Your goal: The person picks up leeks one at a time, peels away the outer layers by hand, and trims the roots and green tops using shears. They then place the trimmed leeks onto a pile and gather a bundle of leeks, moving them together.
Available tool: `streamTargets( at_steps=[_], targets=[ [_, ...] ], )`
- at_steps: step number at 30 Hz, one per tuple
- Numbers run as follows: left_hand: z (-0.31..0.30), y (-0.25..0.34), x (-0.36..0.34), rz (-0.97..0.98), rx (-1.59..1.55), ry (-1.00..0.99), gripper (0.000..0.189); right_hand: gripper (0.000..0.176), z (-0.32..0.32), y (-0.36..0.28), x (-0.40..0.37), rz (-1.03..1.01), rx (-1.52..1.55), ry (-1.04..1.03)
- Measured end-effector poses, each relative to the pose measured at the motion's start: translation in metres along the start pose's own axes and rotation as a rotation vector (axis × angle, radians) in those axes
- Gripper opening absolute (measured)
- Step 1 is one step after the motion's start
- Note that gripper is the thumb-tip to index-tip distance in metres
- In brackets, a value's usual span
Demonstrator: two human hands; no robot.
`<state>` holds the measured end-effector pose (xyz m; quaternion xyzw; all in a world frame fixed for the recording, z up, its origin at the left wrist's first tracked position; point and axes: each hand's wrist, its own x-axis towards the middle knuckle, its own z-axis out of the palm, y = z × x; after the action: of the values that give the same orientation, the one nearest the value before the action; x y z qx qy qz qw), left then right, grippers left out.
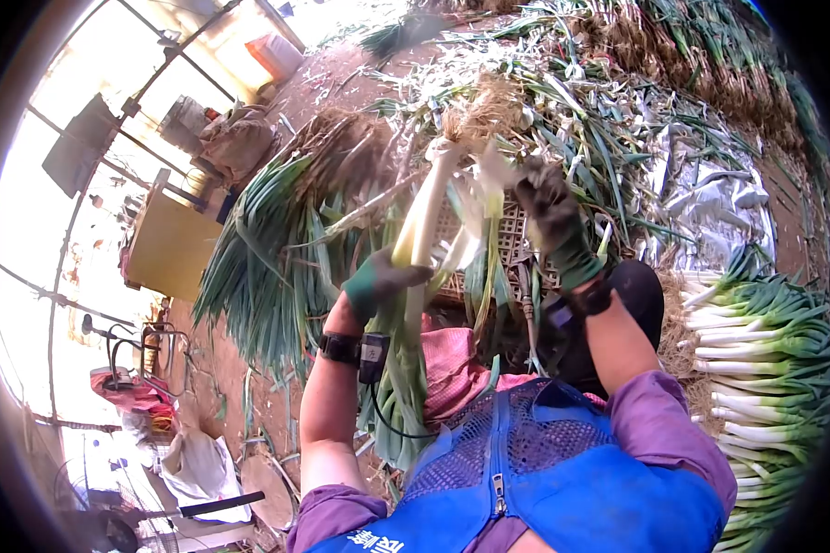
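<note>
left hand (383,281), green-gloved, is closed around a long white-and-green leek stalk (422,226), held up at centre with its root end far. right hand (549,217), dark-gloved, is seen at the stalk's loose pale skin; its grip cannot be told for blur. beige lattice crate (518,241) noted behind. trimmed leeks stacked (765,346) at right.
</note>
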<state>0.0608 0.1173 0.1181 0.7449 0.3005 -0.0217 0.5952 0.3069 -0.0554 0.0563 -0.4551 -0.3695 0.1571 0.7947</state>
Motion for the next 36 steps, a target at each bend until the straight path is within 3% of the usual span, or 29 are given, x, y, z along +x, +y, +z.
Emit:
streamTargets(
  at_steps=[1, 4, 7, 10, 11, 14, 16, 18, 19, 20, 21, 23, 25, 27, 28, 30, 32, 33, 35, 36],
  targets=[
    [0.000, -0.004, 0.000, 0.019, -0.035, -0.039, 0.042, 0.033, -0.008, -0.015, 0.010, -0.164, -0.287, -0.098],
    [0.008, 0.000, -0.003, 0.024, -0.059, -0.124, 0.042, 0.105, -0.001, -0.006, 0.021, -0.196, -0.820, -0.170],
    [0.016, 0.000, -0.003, 0.137, -0.035, -0.180, 0.042, 0.106, 0.024, -0.013, 0.022, 0.012, -0.817, -0.333],
    [0.019, 0.012, -0.010, 0.085, -0.047, -0.179, 0.043, 0.086, 0.026, -0.015, 0.043, 0.089, -0.364, -0.143],
    [0.018, 0.014, -0.012, 0.058, -0.054, -0.176, 0.043, 0.062, 0.011, 0.016, 0.055, -0.329, -0.654, -0.192],
    [0.018, 0.000, -0.007, 0.097, 0.029, -0.149, 0.045, 0.035, -0.011, 0.011, 0.071, -0.625, -1.285, -0.243],
    [0.020, -0.001, -0.011, 0.097, -0.006, -0.134, 0.045, 0.025, -0.079, 0.049, 0.105, -0.381, -1.191, -0.104],
    [0.018, 0.008, -0.024, 0.059, -0.051, -0.129, 0.043, 0.017, -0.139, 0.024, 0.132, -0.056, -1.574, 0.006],
    [0.014, 0.003, -0.024, 0.035, 0.043, -0.084, 0.040, 0.018, -0.174, 0.013, 0.137, -0.080, -1.527, 0.180],
    [0.012, -0.001, -0.024, 0.014, -0.001, -0.085, 0.040, 0.025, -0.205, -0.001, 0.140, 0.154, -1.035, 0.402],
    [0.010, -0.003, -0.024, -0.007, -0.043, -0.086, 0.039, 0.030, -0.223, -0.026, 0.132, -0.166, -1.639, 0.332],
    [0.005, -0.014, -0.016, -0.034, -0.050, -0.052, 0.038, 0.023, -0.229, -0.057, 0.140, 0.284, -1.106, 0.666],
    [0.012, -0.009, -0.009, -0.034, -0.054, -0.014, 0.039, 0.020, -0.191, -0.085, 0.118, -0.007, -0.897, 0.375],
    [0.025, -0.006, 0.000, -0.039, -0.032, 0.000, 0.039, 0.019, -0.165, -0.068, 0.103, -0.336, -0.838, -0.098],
    [0.031, -0.005, 0.005, -0.041, -0.008, -0.001, 0.040, 0.019, -0.143, -0.061, 0.100, -0.256, -0.592, -0.162],
    [0.045, -0.004, 0.013, -0.049, 0.045, 0.003, 0.042, 0.023, -0.080, -0.065, 0.080, -0.316, -0.494, -0.434],
    [0.061, -0.006, 0.021, -0.066, 0.144, 0.069, 0.044, 0.033, -0.045, -0.065, 0.066, -0.444, -0.925, -0.574],
    [0.067, -0.009, 0.023, -0.003, 0.220, 0.102, 0.042, 0.031, -0.033, -0.054, 0.062, -0.229, -0.986, -0.623],
    [0.076, -0.019, 0.027, 0.075, 0.325, 0.176, 0.044, 0.036, -0.001, -0.069, 0.057, 0.019, -1.488, -0.799],
    [0.076, -0.020, 0.028, 0.054, 0.314, 0.157, 0.044, 0.035, -0.005, -0.056, 0.059, -0.001, -1.490, -0.754]
  ],
)
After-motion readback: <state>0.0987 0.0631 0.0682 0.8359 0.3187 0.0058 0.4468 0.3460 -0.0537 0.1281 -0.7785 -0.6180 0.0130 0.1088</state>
